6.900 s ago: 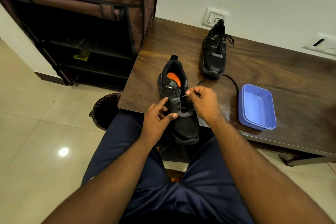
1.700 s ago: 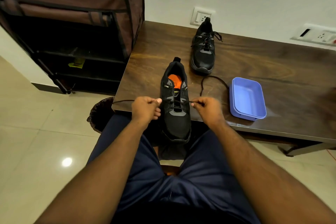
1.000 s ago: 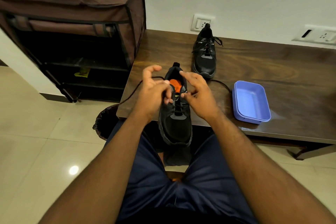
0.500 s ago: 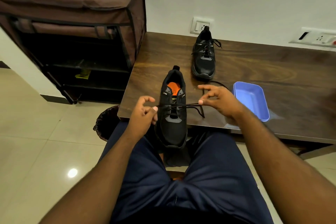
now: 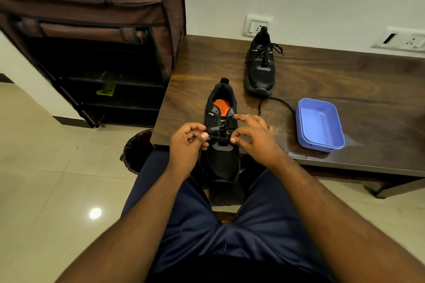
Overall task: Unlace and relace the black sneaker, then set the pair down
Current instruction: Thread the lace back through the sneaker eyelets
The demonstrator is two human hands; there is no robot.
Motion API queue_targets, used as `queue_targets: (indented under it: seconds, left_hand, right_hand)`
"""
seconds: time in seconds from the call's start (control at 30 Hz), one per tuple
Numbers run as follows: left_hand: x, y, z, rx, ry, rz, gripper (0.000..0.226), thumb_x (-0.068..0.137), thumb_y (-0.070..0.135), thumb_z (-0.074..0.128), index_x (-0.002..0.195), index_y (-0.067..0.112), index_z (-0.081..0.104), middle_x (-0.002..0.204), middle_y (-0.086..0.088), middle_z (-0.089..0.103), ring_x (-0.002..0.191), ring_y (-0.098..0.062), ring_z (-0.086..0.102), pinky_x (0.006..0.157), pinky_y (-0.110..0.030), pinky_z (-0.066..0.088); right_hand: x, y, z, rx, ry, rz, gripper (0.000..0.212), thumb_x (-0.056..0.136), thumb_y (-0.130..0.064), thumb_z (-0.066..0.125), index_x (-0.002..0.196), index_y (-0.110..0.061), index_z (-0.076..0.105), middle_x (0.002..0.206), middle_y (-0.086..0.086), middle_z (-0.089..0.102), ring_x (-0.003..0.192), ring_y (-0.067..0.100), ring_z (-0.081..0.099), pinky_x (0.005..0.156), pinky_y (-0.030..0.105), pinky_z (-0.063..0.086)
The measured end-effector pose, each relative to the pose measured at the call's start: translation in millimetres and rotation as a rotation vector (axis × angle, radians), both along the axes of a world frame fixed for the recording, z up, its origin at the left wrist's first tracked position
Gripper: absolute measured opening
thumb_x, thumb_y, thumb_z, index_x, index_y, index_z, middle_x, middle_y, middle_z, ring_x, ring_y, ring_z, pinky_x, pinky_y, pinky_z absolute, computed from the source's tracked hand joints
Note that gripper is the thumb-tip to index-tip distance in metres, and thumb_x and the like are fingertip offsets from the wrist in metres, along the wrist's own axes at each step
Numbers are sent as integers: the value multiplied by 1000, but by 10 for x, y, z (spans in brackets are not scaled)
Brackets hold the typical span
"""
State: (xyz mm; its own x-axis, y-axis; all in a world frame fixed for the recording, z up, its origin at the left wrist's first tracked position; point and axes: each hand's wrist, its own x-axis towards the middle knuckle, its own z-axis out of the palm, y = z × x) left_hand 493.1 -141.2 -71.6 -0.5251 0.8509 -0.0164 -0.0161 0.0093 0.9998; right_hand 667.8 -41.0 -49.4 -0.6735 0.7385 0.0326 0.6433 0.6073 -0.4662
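The black sneaker stands at the near edge of the tabletop, toe toward me and overhanging my lap, orange insole visible in the opening. My left hand pinches one run of the lace between thumb and curled fingers at the left side of the eyelets. My right hand pinches the other run between thumb and forefinger at the right side, with the remaining fingers partly spread. Status, as judged from this view: relacing is in progress. The lace crosses the lower to middle eyelets; the upper eyelets near the collar appear unthreaded. A loose length of lace trails across the tabletop to the right, toward the blue tray. Remaining steps: thread the upper eyelets, tie off, and set the pair down. The second sneaker stands at the far side of the tabletop, laced and tied. Markings: a small white logo with lettering appears on the collar side of each sneaker; the text is too small to read reliably. No other legible writing is visible.
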Motion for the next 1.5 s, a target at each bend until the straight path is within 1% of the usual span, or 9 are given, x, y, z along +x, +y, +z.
queue_targets:
  seconds: [0.33, 0.5, 0.6, 0.7, 0.8, 0.9, 1.13, 1.23, 1.5]
  left_hand:
    - [-188, 2, -64, 35, -84, 286, 23, 92, -4, 59, 87, 18, 53, 77, -6, 63, 61, -6, 61, 60, -18, 52]
    - [-173, 5, -85, -65, 95, 337, 21, 93, -2, 58, 97, 18, 59, 91, 5, 62, 80, -3, 59, 79, -25, 50]
    - [11, 93, 88, -6, 522, 102, 25, 95, 17, 59, 119, 19, 63, 118, 13, 59, 112, -1, 50, 104, -27, 35]
    - [196, 217, 242, -110, 652, -154, 24, 93, 33, 63, 114, 23, 69, 104, 14, 68, 99, -1, 59, 117, -45, 15]
    - [130, 180, 265, -52, 402, -115, 9, 90, 15, 67, 91, 19, 75, 75, 8, 69, 72, -6, 65, 89, -40, 51]
    - [-89, 63, 247, -119, 137, -2, 11, 91, 9, 65, 89, 16, 74, 64, 2, 63, 57, 1, 58, 62, -18, 51]
    - [-249, 59, 277, -415, 480, -340, 60, 85, 9, 72, 138, 26, 50, 129, 7, 48, 123, -12, 45, 105, -36, 41]
    - [-18, 196, 474, -164, 378, -397, 61, 87, 9, 69, 138, 32, 44, 130, 12, 50, 117, 7, 48, 99, -25, 45]
    - [196, 293, 314, -72, 53, -191, 15, 86, 5, 70, 98, 13, 72, 85, -13, 73, 72, -13, 67, 63, -21, 53]
  right_hand:
    - [534, 292, 401, -108, -312, 52, 13, 93, -45, 54, 86, -36, 58, 159, -15, 17, 149, 12, -7, 115, 45, 3]
    - [620, 289, 449, -281, -109, 20, 12, 95, -35, 56, 83, -31, 57, 152, -13, 37, 148, 7, 10, 118, 48, 10]
    - [357, 147, 415, -267, 93, 30, 11, 97, -28, 56, 90, -21, 61, 102, -9, 69, 102, -3, 58, 94, 36, 44]
    - [69, -14, 437, -423, 313, -4, 11, 95, -17, 59, 91, -7, 62, 71, 2, 63, 59, 1, 55, 61, 19, 48]
    - [34, 15, 442, -430, 405, -24, 5, 91, -14, 65, 86, -13, 67, 67, 4, 58, 56, 6, 50, 53, 18, 44]
    - [216, 139, 409, -403, 413, -62, 15, 92, -7, 62, 96, -17, 72, 74, -11, 61, 62, -2, 53, 64, 18, 43]
    - [111, 59, 230, -544, 582, -291, 11, 85, -1, 70, 85, -12, 67, 62, -3, 62, 53, 7, 57, 53, 23, 49]
    - [-65, 2, 216, -559, 676, -314, 14, 78, -4, 77, 72, -11, 67, 55, -7, 61, 50, 4, 53, 48, 18, 43]
    - [-180, -26, 270, -843, 843, -353, 5, 86, -2, 68, 90, -4, 66, 68, 8, 70, 59, 14, 66, 54, 21, 55]
